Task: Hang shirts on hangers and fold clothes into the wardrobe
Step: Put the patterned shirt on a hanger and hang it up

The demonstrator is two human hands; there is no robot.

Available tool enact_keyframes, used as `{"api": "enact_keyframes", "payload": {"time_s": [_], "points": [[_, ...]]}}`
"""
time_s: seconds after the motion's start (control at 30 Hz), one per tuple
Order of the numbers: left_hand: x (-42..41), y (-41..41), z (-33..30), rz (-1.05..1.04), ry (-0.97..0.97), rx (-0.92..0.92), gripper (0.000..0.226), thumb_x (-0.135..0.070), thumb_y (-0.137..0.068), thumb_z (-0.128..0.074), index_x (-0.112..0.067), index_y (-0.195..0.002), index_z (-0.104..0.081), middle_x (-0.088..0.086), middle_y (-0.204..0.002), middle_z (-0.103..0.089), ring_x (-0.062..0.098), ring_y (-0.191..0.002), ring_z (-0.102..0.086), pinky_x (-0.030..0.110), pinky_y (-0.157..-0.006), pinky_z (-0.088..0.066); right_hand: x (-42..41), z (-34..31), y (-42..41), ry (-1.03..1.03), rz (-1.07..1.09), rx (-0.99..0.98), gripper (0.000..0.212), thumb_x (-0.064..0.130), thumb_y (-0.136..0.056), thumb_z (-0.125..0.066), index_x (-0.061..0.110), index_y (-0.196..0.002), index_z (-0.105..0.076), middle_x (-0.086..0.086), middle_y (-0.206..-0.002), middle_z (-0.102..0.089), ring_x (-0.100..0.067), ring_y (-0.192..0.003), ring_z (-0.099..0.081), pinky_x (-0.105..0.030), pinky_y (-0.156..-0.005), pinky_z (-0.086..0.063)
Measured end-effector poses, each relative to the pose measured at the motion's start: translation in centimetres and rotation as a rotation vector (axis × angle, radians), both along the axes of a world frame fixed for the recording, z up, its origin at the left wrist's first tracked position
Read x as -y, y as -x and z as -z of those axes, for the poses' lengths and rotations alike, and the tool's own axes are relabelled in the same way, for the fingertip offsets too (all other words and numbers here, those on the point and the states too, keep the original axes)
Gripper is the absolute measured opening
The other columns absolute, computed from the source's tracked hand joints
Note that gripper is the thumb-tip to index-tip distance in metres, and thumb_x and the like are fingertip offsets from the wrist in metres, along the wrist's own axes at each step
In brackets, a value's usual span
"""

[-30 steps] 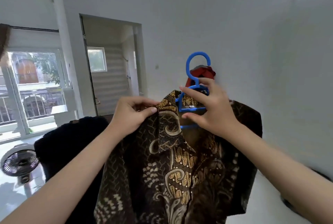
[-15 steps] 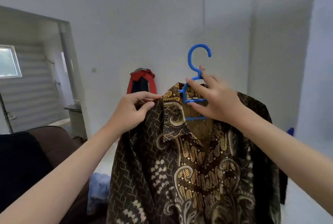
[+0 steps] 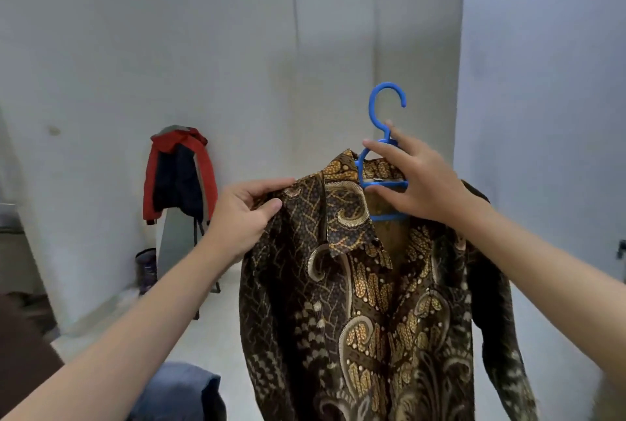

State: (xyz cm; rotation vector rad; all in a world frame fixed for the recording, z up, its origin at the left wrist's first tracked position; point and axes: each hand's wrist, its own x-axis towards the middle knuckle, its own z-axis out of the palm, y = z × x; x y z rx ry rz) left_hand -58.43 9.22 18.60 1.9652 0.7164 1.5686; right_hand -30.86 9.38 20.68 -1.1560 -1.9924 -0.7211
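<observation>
A brown and gold batik shirt hangs in the air in front of me on a blue plastic hanger. The hanger's hook sticks up above the collar; its arms are hidden inside the shirt. My right hand grips the hanger's neck and crossbars at the collar. My left hand pinches the shirt's left shoulder seam between thumb and fingers. The shirt front is open at the collar and falls below the frame.
A red and dark jacket is draped over an upright ironing board against the white wall at left. Blue fabric lies low near my left arm. A dark brown sofa edge shows at far left. A white wall panel stands at right.
My view has swung right: the window, fan and doorway left the frame, and the jacket now sits far left. Both hands kept their hold on shirt and hanger.
</observation>
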Motion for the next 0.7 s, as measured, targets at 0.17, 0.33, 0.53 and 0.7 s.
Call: {"api": "enact_keyframes", "payload": {"time_s": [0.17,0.33,0.53,0.7], "points": [[-0.3,-1.4,0.4,0.006,0.022,0.062,0.037,0.015,-0.085,-0.054,-0.011,-0.108,-0.065,-0.003,-0.094,-0.070,-0.002,-0.084,-0.066,0.012,-0.081,-0.051,2.4,0.3,0.4,0.033,-0.018,-0.241,0.065,0.058,-0.078,-0.059,0.032,-0.136,-0.048,-0.018,-0.151,-0.031,-0.034,-0.137,-0.034,-0.055,-0.104,-0.038],[-0.6,-3.1,0.8,0.045,0.068,0.069,0.039,0.013,-0.085,-0.054,-0.019,-0.097,-0.071,-0.008,-0.094,-0.071,0.003,-0.092,-0.067,0.017,-0.088,-0.051,3.7,1.7,1.6,0.154,-0.011,-0.326,0.086,0.076,-0.060,-0.062,0.057,-0.138,-0.029,-0.015,-0.158,-0.007,-0.024,-0.148,0.005,-0.068,-0.111,-0.008],[-1.3,-7.2,0.4,0.153,0.101,0.081,0.044,0.014,-0.085,-0.053,-0.026,-0.086,-0.072,-0.016,-0.084,-0.073,0.002,-0.089,-0.068,0.016,-0.086,-0.051,3.7,3.4,-0.9,0.132,0.181,-0.240,0.113,0.079,-0.042,-0.070,0.057,-0.141,-0.021,-0.018,-0.154,0.028,-0.036,-0.138,0.031,-0.071,-0.100,0.011],[-1.7,-13.2,-0.4,0.265,0.125,0.089,0.035,0.013,-0.087,-0.051,-0.013,-0.101,-0.070,-0.001,-0.095,-0.072,0.005,-0.089,-0.068,0.016,-0.084,-0.052,3.7,3.5,-6.1,0.004,0.363,-0.155,0.112,0.062,-0.053,-0.081,0.043,-0.146,-0.023,-0.014,-0.158,0.018,-0.034,-0.143,0.022,-0.068,-0.100,0.011]]}}
